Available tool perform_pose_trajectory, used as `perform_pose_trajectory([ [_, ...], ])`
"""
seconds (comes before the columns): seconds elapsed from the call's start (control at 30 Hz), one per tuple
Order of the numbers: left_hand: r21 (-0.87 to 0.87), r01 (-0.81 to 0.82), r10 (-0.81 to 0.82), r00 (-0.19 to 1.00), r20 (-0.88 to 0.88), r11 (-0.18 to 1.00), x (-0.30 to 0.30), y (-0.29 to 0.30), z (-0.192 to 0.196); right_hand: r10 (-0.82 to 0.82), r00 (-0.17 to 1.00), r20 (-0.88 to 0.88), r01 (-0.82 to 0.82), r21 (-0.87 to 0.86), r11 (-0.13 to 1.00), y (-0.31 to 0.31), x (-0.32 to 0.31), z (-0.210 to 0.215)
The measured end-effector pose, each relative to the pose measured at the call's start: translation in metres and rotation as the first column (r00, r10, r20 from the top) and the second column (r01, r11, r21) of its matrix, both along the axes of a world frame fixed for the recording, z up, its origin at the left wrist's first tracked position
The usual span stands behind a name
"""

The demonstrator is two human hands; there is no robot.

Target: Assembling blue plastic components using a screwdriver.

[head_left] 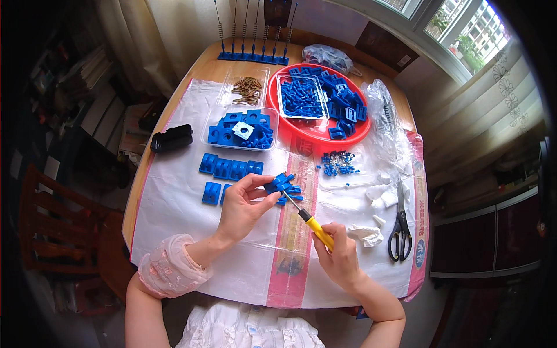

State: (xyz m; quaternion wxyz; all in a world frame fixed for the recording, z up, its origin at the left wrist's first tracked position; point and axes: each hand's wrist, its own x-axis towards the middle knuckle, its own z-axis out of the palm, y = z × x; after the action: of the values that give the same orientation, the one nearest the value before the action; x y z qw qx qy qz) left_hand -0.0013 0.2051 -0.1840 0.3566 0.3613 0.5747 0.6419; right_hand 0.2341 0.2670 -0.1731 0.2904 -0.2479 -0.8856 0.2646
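Between the fingers of my left hand [243, 204] is a small blue plastic part [278, 184]. My right hand [338, 250] is wrapped round the yellow handle of a screwdriver [314, 225], whose metal shaft points up and left to the blue part. Whether its tip sits in the part I cannot make out. Several loose blue pieces [295, 190] lie just beyond and beside the held part. Left of my left hand, blue block-like parts [230, 169] stand in a row, with a nearer row [211, 192] partly hidden behind that hand.
Beyond my hands stand a clear box [210, 142] of blue parts, a clear tray of brass-coloured screws [248, 90] and a red basin [318, 141]. Small blue and metal bits [339, 163] lie right of centre. Black scissors [400, 232] rest at right, a black case [172, 138] at left.
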Motion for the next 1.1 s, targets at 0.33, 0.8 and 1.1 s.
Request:
perform_pose_trajectory([
  [0.33,0.007,0.005,-0.006,1.000,0.031,1.000,-0.001,0.000,-0.002,-0.113,0.988,0.104,0.075,0.319,0.945,0.002,0.000,0.009],
  [0.8,-0.015,0.002,-0.002,1.000,-0.025,1.000,-0.003,-0.001,-0.001,-0.079,0.991,-0.111,-0.093,-0.973,0.211,0.008,-0.004,0.017],
  [1.1,-0.003,-0.004,0.004,1.000,-0.029,1.000,-0.004,0.001,-0.002,-0.137,0.990,-0.021,0.115,-0.426,0.897,-0.002,-0.006,0.000],
])
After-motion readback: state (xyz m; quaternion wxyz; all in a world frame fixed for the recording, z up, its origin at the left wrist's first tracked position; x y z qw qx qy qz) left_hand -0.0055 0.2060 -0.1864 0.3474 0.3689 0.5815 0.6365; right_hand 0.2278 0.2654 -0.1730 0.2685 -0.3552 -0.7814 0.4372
